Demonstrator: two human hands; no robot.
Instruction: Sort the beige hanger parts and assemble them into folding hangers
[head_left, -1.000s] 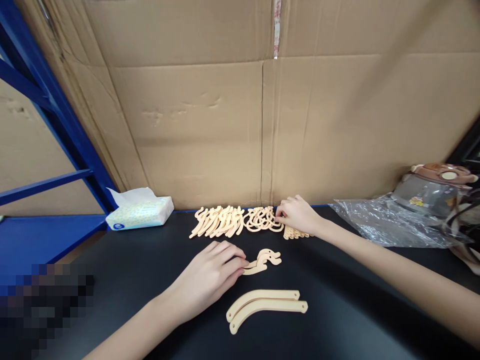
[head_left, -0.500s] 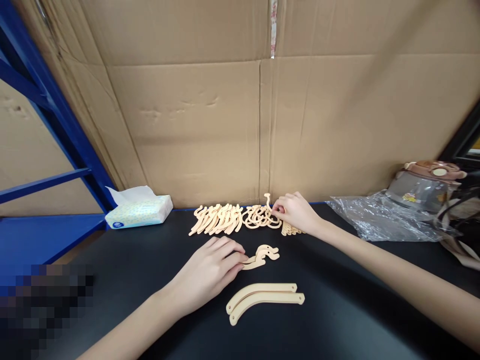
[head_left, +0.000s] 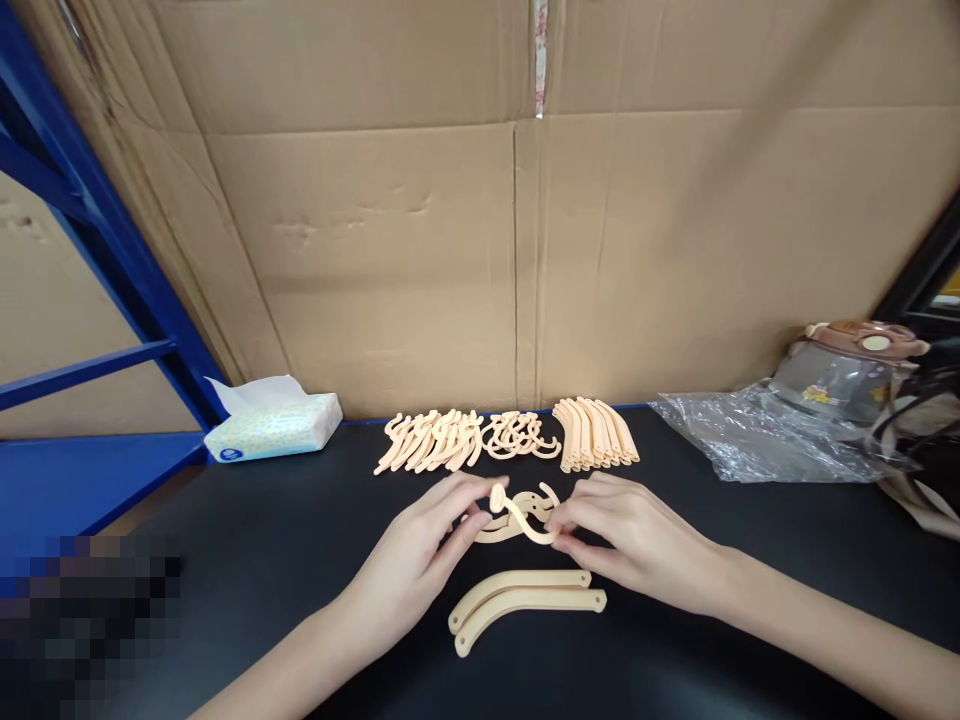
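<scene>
held piece: one pale, wood-like curved part, at the centre of my clock, twelve being the cardboard wall; it appears lifted, overlapping the flat pieces in view.
right hand: at three o'clock; thumb and fingers of the right hand pinch the curved part by its bend.
left hand: at nine o'clock; the left hand has forefinger and thumb about the knobbed end; from where i stand i cannot tell whether they touch it.
long bars: a pair at six o'clock, lying side by side, holes at their ends.
stock at the wall: mixed heap at ten, curled pieces at twelve, bar stack between one and two.
grip, in my judgement: pinch lightly at the bend; steady the knob with the left fingertips before turning the part.
clearance, in my judgement: raise the part enough that it does not drag the flat pieces askew.
main risk, in my judgement: the slim curve twists if only one hand bears it.
</scene>
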